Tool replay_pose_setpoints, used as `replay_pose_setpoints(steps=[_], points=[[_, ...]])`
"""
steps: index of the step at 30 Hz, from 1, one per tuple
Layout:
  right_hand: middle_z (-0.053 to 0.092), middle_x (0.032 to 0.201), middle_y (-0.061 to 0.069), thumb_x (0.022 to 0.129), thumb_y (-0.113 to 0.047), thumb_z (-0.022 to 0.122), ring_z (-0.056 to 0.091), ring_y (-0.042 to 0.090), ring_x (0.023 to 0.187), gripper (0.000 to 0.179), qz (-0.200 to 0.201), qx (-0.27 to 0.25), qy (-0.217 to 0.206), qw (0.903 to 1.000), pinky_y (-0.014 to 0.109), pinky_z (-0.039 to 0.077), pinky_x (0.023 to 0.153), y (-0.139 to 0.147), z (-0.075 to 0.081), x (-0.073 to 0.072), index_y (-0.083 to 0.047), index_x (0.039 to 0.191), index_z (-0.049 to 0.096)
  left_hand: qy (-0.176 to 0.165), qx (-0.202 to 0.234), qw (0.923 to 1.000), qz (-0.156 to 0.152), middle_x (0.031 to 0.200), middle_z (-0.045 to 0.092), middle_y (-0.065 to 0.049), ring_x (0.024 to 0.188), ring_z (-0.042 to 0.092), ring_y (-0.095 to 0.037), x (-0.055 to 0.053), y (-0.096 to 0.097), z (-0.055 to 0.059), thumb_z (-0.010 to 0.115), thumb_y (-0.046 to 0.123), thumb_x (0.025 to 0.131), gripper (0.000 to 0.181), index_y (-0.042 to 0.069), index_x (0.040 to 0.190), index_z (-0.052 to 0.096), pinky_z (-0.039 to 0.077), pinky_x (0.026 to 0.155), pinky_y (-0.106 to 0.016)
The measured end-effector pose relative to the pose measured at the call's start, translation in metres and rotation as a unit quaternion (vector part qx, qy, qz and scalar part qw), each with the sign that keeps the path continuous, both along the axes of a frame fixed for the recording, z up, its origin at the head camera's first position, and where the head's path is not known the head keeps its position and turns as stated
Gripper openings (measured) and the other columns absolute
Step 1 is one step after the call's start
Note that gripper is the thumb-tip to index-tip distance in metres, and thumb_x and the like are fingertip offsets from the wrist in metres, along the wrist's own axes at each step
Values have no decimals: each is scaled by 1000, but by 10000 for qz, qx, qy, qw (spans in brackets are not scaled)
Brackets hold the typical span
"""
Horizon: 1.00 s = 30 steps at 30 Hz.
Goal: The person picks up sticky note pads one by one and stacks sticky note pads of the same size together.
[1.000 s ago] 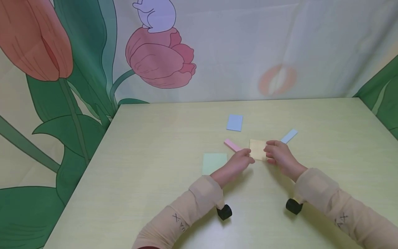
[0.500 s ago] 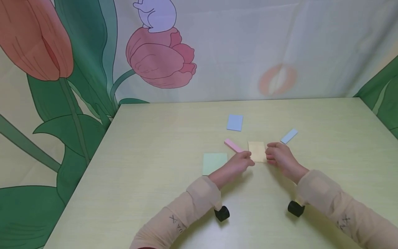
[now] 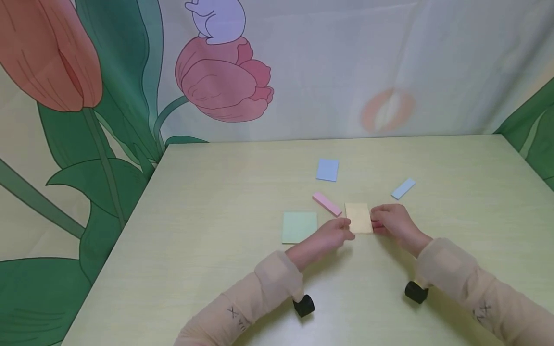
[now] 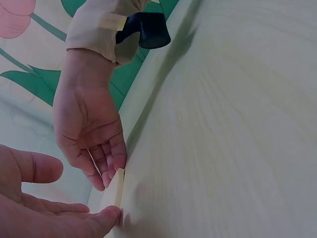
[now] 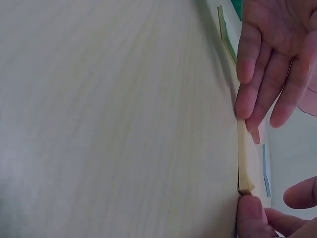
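Observation:
A pale yellow sticky-note pad (image 3: 358,218) lies on the table between the two hands. The left hand (image 3: 325,240) touches its left edge with fairly straight fingertips. On the opposite edge rest the fingertips of the right hand (image 3: 396,223). From the left wrist view, the pad's thin side (image 4: 119,187) shows between the fingertips of both hands. The right wrist view has the left hand (image 5: 275,59) above the pad (image 5: 245,163), its fingers extended, and part of the right hand below. A pink strip (image 3: 327,204) lies just beyond the left hand.
A light green square pad (image 3: 298,227) sits left of the left hand, its corner partly covered by that hand. Farther back are a blue square pad (image 3: 327,170) and a light blue strip (image 3: 403,188). A printed curtain (image 3: 320,72) hangs behind the table (image 3: 195,216).
The yellow pad has slid toward the person, with both hands moving along at its sides. More of the pink strip shows now. The other pads stay where they were.

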State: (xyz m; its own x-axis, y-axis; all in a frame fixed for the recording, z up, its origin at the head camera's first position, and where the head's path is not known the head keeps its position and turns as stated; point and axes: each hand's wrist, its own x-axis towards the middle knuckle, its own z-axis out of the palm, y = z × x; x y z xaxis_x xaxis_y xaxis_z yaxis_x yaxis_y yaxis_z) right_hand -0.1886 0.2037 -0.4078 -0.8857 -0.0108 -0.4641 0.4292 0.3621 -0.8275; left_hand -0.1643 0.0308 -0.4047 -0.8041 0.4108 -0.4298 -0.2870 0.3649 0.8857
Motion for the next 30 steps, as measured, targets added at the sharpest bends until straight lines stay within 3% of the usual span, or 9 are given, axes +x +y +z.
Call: replay_pose_setpoints(steps=[7, 13, 16, 19, 23, 27, 30], points=[[59, 88, 6, 89, -12, 43, 55, 7, 67, 38, 52, 43, 105, 9999, 20, 51, 66, 5, -5, 1, 10, 119, 47, -16, 85, 9999, -92, 137, 38, -14, 124, 38, -27, 8, -4, 1, 47, 11, 87, 50, -1, 134, 33, 33, 102, -40], [59, 84, 6, 89, -12, 43, 54, 8, 64, 35, 411, 341, -55, 9986, 21, 51, 62, 7, -5, 0, 9, 116, 49, 17, 158, 9998, -72, 136, 39, -15, 124, 39, -28, 12, -7, 0, 47, 12, 87, 51, -2, 134, 33, 34, 100, -40], [57, 77, 4, 88, -13, 44, 54, 9, 62, 33, 791, 562, -56, 9953, 22, 51, 60, 9, -5, -3, 8, 112, 51, 187, 223, 9995, 124, 138, 36, -15, 126, 35, -28, 12, -7, -1, 47, 11, 86, 53, -1, 135, 31, 32, 102, -41], [55, 74, 4, 87, -13, 44, 53, 11, 61, 30, 1126, 847, 12, 9900, 24, 50, 57, 10, -5, -5, 7, 107, 53, 278, 344, 9976, 538, 140, 33, -16, 128, 31, -29, 11, -5, -2, 49, 10, 83, 58, 2, 137, 29, 28, 104, -43], [54, 72, 5, 86, -12, 43, 52, 13, 60, 25, 1360, 1359, 167, 9812, 25, 49, 55, 6, -4, -8, 5, 101, 54, 168, 706, 9917, 1060, 143, 28, -14, 131, 25, -28, 9, 2, -4, 50, 7, 79, 64, 4, 138, 26, 23, 106, -43], [54, 70, 6, 85, -10, 42, 52, 13, 58, 23, 1464, 1663, 273, 9748, 24, 48, 53, 1, -4, -10, 5, 98, 54, 6, 1103, 9861, 1241, 146, 22, -12, 134, 19, -27, 8, 9, -7, 48, 3, 77, 67, 2, 139, 23, 19, 108, -40], [54, 68, 6, 84, -9, 42, 53, 13, 56, 22, 1460, 1664, 286, 9748, 25, 48, 52, -1, -4, -11, 6, 97, 54, -85, 1172, 9845, 1302, 146, 21, -13, 134, 18, -27, 7, 12, -8, 46, 2, 77, 68, 0, 139, 20, 18, 109, -40]])
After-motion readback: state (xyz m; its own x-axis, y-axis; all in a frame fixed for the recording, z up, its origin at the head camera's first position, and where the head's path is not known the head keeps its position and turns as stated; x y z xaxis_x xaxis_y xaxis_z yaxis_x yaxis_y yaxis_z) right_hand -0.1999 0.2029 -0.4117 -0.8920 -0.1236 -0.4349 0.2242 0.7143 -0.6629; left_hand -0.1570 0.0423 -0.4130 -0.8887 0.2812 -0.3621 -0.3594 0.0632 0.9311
